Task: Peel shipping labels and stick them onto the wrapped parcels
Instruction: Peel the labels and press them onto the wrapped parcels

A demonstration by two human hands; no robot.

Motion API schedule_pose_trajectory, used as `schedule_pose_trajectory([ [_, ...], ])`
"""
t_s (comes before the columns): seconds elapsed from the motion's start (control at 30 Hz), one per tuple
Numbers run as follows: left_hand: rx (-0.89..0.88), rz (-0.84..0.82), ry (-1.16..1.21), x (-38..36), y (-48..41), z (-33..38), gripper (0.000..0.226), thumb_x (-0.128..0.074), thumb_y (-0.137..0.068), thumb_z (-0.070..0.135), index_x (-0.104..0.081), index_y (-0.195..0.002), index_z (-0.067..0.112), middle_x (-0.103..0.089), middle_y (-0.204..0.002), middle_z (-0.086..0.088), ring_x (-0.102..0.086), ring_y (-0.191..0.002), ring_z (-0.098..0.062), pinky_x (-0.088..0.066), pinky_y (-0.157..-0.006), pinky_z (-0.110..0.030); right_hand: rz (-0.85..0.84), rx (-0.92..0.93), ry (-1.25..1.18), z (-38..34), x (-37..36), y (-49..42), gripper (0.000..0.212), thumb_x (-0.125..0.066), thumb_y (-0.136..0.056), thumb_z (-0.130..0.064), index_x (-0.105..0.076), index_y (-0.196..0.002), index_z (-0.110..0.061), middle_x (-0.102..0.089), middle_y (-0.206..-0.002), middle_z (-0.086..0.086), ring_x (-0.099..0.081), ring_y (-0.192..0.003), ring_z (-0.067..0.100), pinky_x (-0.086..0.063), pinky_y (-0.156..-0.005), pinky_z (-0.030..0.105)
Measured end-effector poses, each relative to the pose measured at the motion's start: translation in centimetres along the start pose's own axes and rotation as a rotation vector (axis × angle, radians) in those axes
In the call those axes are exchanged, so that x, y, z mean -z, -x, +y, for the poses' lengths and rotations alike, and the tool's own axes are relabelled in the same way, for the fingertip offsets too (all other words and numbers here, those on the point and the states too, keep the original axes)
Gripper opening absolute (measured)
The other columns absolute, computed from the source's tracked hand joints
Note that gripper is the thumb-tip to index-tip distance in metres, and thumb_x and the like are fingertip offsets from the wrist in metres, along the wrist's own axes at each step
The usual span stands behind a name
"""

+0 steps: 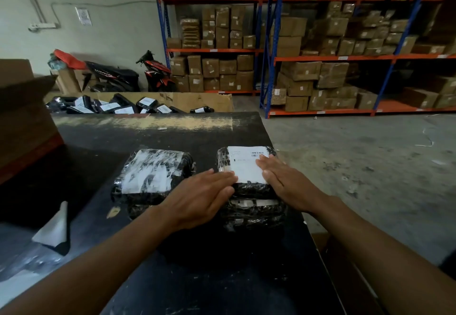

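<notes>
Steel shelving stacked with brown cartons fills the far wall, and two scooters stand beside it. Nearer, a dark, scuffed counter carries two black-wrapped parcels side by side, a little apart. The right parcel has a white shipping label with a barcode lying on its top face. Both hands press on that label. The left hand lies flat, its fingers straight, with the tips on the label's near left corner. The right hand is flat too, stretched along the label's right side and reaching the barcode. Neither hand curls round anything. The left parcel, untouched, shows a crinkled white patch under its wrap. A curled white sheet lies near the counter's left edge. Beyond the counter, an open box holds many labelled black packets.
</notes>
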State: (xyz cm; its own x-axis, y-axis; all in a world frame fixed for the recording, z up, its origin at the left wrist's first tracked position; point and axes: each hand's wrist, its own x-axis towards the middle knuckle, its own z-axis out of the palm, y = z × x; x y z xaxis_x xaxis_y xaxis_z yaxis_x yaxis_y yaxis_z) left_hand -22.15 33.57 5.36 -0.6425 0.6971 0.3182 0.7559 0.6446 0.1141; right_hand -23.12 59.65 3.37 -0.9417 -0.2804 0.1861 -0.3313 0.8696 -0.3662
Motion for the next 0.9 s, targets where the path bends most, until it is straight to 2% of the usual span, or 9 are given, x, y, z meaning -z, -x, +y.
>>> schedule_pose_trajectory([
  [0.03,0.017,0.056,0.027,0.6,-0.8,-0.2,0.057,-0.019,-0.103,0.048,-0.045,-0.144,0.018,-0.047,-0.148,0.0,-0.042,-0.134,-0.01,-0.025,-0.114,-0.027,0.007,-0.005,-0.001,-0.1,0.0,0.0,0.048,-0.024,-0.107,-0.033,-0.025,-0.154,-0.023,-0.017,-0.163,-0.006,-0.006,-0.149,0.005,-0.008,-0.121,0.027],
  [0.1,0.061,0.05,0.087,1.0,-3.3,-0.8,0.057,-0.02,-0.102,0.048,-0.038,-0.148,0.02,-0.037,-0.154,0.001,-0.033,-0.138,-0.009,-0.022,-0.112,-0.027,0.021,-0.012,-0.008,-0.3,-0.1,-0.1,0.048,-0.026,-0.107,-0.031,-0.027,-0.154,-0.021,-0.019,-0.163,-0.005,-0.007,-0.15,0.007,-0.009,-0.122,0.03],
  [0.2,0.102,-0.186,0.137,0.2,-6.9,-1.4,0.061,-0.016,-0.102,0.05,-0.009,-0.156,0.023,-0.002,-0.163,0.005,-0.001,-0.147,-0.003,-0.003,-0.12,-0.029,0.033,-0.017,-0.013,-0.2,-0.2,0.0,0.048,-0.026,-0.107,-0.032,-0.028,-0.154,-0.022,-0.019,-0.163,-0.004,-0.007,-0.15,0.007,-0.01,-0.122,0.03],
  [0.3,0.109,-0.359,0.095,-0.4,-6.4,-2.4,0.061,-0.014,-0.103,0.05,-0.002,-0.156,0.023,0.003,-0.163,0.005,0.003,-0.145,-0.001,0.002,-0.117,-0.025,0.008,-0.014,-0.008,0.0,-0.2,0.1,0.049,-0.024,-0.107,-0.035,-0.026,-0.155,-0.025,-0.017,-0.163,-0.008,-0.005,-0.149,0.003,-0.007,-0.12,0.025],
  [0.37,0.076,-0.387,0.054,0.8,-4.2,-3.1,0.06,-0.014,-0.102,0.051,-0.007,-0.156,0.024,-0.001,-0.162,0.008,-0.004,-0.143,0.0,-0.003,-0.118,-0.027,0.022,-0.006,-0.027,0.1,-0.4,-0.1,0.052,-0.021,-0.105,-0.041,-0.028,-0.154,-0.024,-0.018,-0.163,-0.007,-0.006,-0.148,0.002,-0.007,-0.12,0.024],
  [0.5,0.108,-0.309,0.007,3.7,-2.9,-3.8,0.054,-0.016,-0.103,0.045,-0.034,-0.15,0.025,-0.026,-0.158,0.004,-0.035,-0.141,-0.014,-0.021,-0.115,-0.029,0.094,-0.019,-0.077,-0.1,-1.2,-0.3,0.065,-0.017,-0.095,-0.046,-0.033,-0.152,-0.021,-0.024,-0.161,-0.005,-0.01,-0.149,0.006,-0.009,-0.119,0.024],
  [0.63,0.049,-0.279,0.07,1.0,-6.4,-1.3,0.055,-0.015,-0.104,0.044,-0.012,-0.155,0.022,-0.008,-0.162,0.004,-0.009,-0.146,-0.004,-0.006,-0.119,-0.028,0.108,-0.025,-0.06,0.0,-1.1,-0.3,0.064,-0.017,-0.095,-0.045,-0.034,-0.152,-0.023,-0.026,-0.161,-0.005,-0.011,-0.149,0.005,-0.012,-0.119,0.026],
  [0.77,0.027,-0.349,0.066,0.0,-5.7,-3.0,0.055,-0.015,-0.103,0.047,-0.013,-0.154,0.025,-0.008,-0.162,0.008,-0.009,-0.145,-0.002,-0.007,-0.121,-0.031,0.095,-0.015,-0.069,0.1,-1.3,0.0,0.062,-0.017,-0.096,-0.046,-0.032,-0.152,-0.024,-0.023,-0.161,-0.008,-0.007,-0.147,0.001,-0.01,-0.12,0.026],
  [0.9,0.09,-0.349,0.016,2.3,-5.6,-4.3,0.057,-0.016,-0.103,0.047,-0.044,-0.144,0.019,-0.042,-0.152,0.001,-0.047,-0.132,-0.013,-0.033,-0.115,-0.039,0.118,-0.029,-0.08,0.1,-1.7,0.1,0.063,-0.016,-0.096,-0.046,-0.032,-0.153,-0.023,-0.023,-0.161,-0.008,-0.008,-0.149,0.003,-0.009,-0.122,0.028],
])
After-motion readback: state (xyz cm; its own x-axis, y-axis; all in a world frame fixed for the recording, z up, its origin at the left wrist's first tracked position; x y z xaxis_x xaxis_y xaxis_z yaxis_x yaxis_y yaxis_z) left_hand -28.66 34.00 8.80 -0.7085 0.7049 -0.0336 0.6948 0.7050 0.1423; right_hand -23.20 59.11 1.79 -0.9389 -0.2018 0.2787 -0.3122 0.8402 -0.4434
